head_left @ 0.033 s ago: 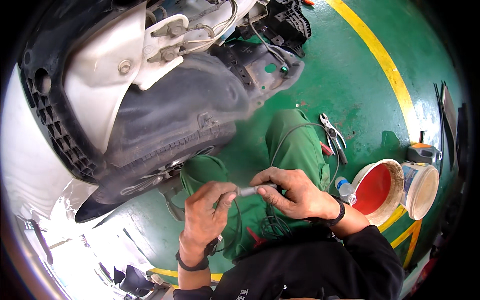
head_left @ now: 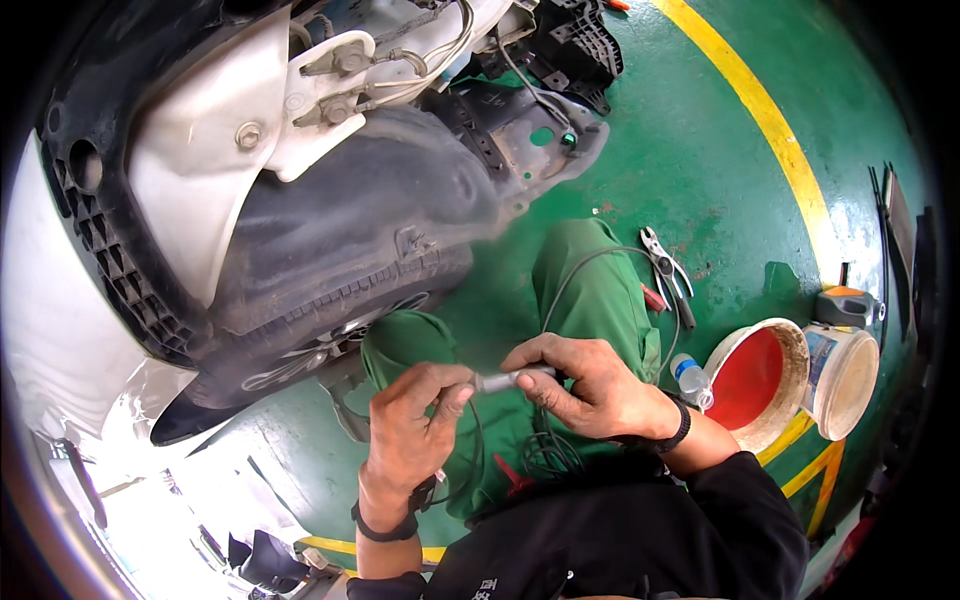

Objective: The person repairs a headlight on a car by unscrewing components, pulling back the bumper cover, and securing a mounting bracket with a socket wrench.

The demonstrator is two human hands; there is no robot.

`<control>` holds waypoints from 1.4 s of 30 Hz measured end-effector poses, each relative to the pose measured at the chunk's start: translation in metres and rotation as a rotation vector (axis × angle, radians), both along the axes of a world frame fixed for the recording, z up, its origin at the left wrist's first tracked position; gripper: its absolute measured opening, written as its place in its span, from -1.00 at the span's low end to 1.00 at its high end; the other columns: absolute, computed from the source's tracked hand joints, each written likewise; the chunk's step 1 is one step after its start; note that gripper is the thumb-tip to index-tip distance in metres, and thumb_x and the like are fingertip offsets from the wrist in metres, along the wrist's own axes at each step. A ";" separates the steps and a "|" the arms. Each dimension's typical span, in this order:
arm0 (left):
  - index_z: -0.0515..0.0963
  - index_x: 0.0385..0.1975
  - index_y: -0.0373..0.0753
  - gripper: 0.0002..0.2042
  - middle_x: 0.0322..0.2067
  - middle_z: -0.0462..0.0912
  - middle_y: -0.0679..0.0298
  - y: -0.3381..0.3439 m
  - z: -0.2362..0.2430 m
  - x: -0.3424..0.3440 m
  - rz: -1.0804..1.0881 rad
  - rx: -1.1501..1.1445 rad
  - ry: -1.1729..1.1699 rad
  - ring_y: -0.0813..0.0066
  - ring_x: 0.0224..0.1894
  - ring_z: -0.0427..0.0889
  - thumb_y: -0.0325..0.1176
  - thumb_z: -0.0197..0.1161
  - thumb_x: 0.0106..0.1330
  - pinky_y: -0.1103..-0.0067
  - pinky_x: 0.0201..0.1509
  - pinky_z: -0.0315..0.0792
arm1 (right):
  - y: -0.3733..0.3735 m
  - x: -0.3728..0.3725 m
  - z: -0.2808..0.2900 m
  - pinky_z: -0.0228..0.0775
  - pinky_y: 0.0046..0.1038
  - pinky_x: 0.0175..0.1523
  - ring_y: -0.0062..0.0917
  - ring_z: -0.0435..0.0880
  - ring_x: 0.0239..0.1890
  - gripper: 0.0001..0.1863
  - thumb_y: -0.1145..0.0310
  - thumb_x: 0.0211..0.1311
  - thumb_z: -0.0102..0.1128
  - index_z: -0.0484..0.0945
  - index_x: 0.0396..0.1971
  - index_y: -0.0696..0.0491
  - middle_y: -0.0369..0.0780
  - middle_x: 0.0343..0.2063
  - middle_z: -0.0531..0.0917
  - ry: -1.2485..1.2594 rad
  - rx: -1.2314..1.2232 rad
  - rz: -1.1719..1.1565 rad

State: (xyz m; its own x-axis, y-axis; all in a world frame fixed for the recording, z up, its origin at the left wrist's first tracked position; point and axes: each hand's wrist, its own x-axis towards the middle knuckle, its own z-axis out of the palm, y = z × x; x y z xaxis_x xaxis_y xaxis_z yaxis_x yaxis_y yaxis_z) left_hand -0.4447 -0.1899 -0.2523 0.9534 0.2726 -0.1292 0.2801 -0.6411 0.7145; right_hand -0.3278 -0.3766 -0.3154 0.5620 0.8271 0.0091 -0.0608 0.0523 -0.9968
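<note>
Evidently pinching slim grey cylinder (head_left: 498, 382) with nearly closed left hand (head_left: 412, 418) and right hand (head_left: 598, 390). Apparently mid-handling; calls next for steady alignment.

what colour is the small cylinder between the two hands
Light grey; the small cylinder shows best in the head view.

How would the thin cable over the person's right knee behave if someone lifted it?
The cable probably feels bendy but slightly springy, because it makes a smooth arc over the green trousers. It looks thin, so it is likely light. It might catch on the pliers, since its bend passes close to them.
</note>
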 end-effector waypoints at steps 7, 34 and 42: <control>0.59 -0.31 -0.31 -0.87 -0.46 0.60 0.18 -0.005 0.001 0.005 0.038 -0.124 0.075 0.37 -0.47 0.58 -0.37 0.28 0.35 0.55 -0.38 0.44 | -0.007 0.001 -0.001 0.31 -0.50 -0.47 -0.60 0.46 -0.60 -0.82 0.43 0.38 0.14 0.52 -0.11 0.18 -0.23 -0.60 0.53 0.006 0.013 -0.019; 0.51 -0.35 -0.36 -0.70 -0.55 0.54 0.26 -0.012 0.010 0.014 0.108 0.021 -0.089 0.55 -0.56 0.51 -0.18 0.19 0.42 0.64 -0.49 0.37 | 0.004 0.001 0.022 0.35 -0.64 -0.40 -0.79 0.45 -0.48 -0.75 0.31 0.45 0.11 0.47 -0.09 0.19 -0.37 -0.49 0.55 0.418 0.134 -0.014; 0.42 -0.06 -0.31 -0.65 -0.34 0.49 0.28 -0.019 0.004 0.015 0.396 -0.159 -0.276 0.60 -0.29 0.49 -0.09 -0.02 0.54 0.64 -0.22 0.42 | 0.038 -0.010 0.027 0.43 -0.33 -0.45 -0.18 0.65 -0.53 -0.66 0.36 0.30 0.25 0.29 -0.12 0.18 -0.05 -0.53 0.60 -0.028 0.308 -0.229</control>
State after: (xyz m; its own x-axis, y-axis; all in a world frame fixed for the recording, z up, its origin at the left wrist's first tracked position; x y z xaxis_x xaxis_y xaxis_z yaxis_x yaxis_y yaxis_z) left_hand -0.4294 -0.2088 -0.2480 0.7854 0.6175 0.0433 0.2670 -0.4010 0.8763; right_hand -0.3373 -0.3383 -0.2882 0.7280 0.6362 0.2557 0.0144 0.3587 -0.9333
